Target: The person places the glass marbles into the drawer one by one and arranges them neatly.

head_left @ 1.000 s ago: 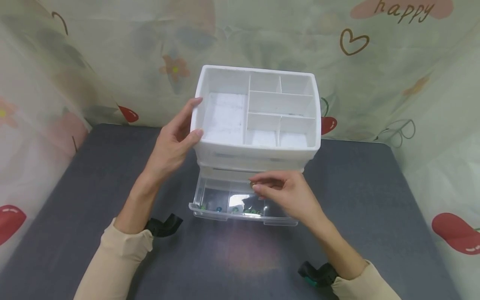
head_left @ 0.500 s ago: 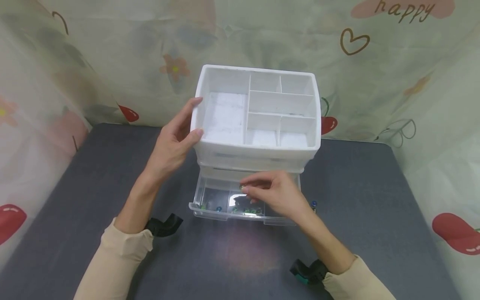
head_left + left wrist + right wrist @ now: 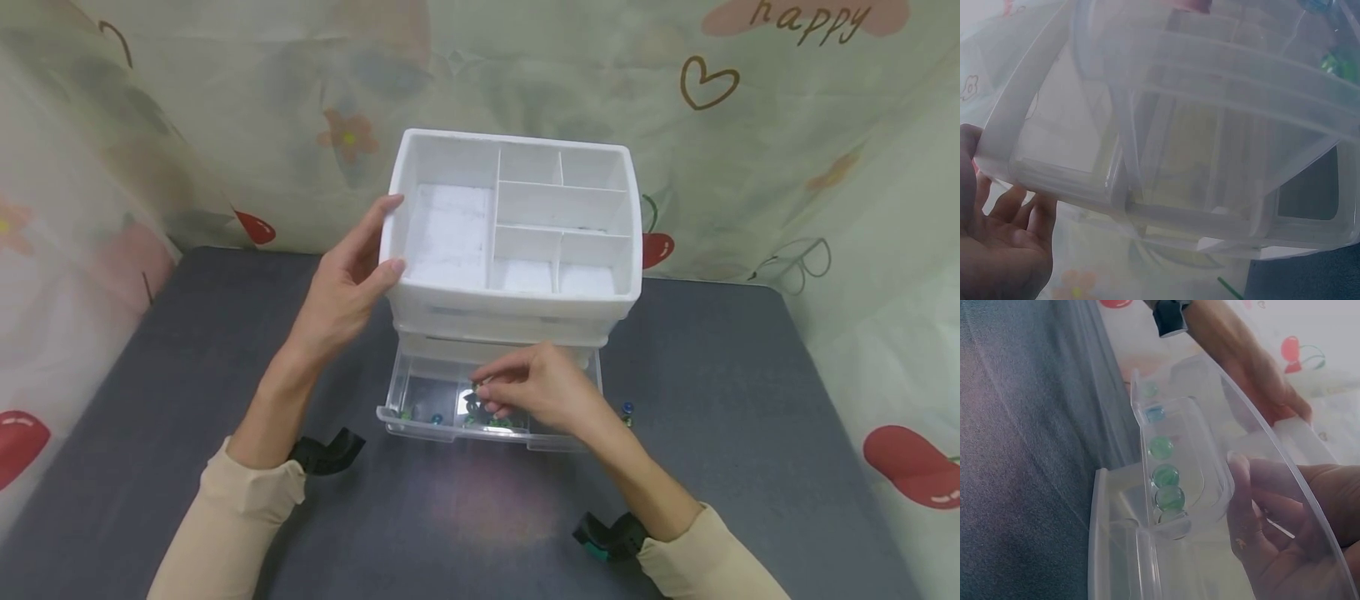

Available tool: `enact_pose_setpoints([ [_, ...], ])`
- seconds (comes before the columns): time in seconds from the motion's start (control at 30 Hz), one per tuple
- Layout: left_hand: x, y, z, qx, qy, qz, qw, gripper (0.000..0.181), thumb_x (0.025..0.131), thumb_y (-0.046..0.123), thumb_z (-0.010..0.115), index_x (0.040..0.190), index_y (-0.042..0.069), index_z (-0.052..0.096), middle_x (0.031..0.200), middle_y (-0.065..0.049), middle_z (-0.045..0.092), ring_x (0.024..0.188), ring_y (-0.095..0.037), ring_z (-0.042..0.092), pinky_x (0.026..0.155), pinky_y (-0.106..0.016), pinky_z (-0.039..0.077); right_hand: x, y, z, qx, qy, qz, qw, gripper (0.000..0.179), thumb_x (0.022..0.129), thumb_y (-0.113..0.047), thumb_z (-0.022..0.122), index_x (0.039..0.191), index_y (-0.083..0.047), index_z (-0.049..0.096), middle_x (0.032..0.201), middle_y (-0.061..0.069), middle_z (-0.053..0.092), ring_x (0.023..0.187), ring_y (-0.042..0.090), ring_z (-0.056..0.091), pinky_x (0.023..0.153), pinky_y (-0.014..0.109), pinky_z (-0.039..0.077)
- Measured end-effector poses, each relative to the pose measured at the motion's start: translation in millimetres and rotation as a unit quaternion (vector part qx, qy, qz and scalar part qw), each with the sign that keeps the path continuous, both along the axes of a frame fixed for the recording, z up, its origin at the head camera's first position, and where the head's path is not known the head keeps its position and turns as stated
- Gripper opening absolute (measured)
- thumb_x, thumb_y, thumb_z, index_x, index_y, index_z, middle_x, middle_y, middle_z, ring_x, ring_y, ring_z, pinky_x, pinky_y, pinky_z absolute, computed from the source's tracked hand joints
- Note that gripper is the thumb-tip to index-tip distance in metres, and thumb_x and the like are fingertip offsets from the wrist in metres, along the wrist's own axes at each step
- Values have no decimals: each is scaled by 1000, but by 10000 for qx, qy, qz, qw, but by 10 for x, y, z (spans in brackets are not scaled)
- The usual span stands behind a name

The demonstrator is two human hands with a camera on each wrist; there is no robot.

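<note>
Left hand (image 3: pixel 339 290): we see its thumb and fingers gripping the left wall of the white organizer (image 3: pixel 510 302).
Right hand (image 3: pixel 546 389): well apart from the left; we see thumb and fingertips pinching a small marble (image 3: pixel 477 387), mostly hidden, over the clear drawer (image 3: pixel 420 430).
Drawer position: pulled out toward us, below the divided top tray.
Inside the drawer: we find green marbles (image 3: pixel 1161 448) and a blue marble (image 3: pixel 437 419) along its front wall.
Dark table (image 3: pixel 712 375): we spot small shiny pieces (image 3: pixel 627 408) right of the drawer.
</note>
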State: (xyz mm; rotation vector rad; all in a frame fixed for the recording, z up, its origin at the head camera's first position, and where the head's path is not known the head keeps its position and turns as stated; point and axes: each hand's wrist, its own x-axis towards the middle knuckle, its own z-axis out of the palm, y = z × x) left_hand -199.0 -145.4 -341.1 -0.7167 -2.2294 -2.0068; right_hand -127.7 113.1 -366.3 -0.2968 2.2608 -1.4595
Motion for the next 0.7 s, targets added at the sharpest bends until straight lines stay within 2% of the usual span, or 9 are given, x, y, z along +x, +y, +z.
enact_pose_setpoints([
  [0.13,0,2,1,-7,14,11,10000,64,99,3,57,155,25,36,157,5,34,136,-23,43,102,-50,43,0,-1,-10,110,-12,49,9999,18,89,-12,75,105,-5,77,79,5,75,69,17,71,63,33,56],
  [0.33,8,2,4,-1,-28,27,10000,64,99,4,57,155,24,36,157,4,34,135,-23,43,103,-48,43,6,-2,-11,159,30,79,9998,19,89,-12,75,106,-4,77,79,4,75,69,16,71,63,33,56],
  [0.5,9,1,1,-10,-52,30,10000,63,99,5,56,156,25,35,158,5,33,138,-23,41,104,-52,40,6,-1,-10,172,32,97,9998,22,89,-11,74,108,-1,76,78,4,74,68,15,71,62,32,56],
  [0.7,2,3,-2,19,-52,15,10000,64,99,4,56,156,24,35,157,5,33,137,-24,42,103,-51,41,3,12,-21,-13,7,25,10000,21,90,-11,74,108,1,76,79,6,74,69,18,71,65,33,57],
])
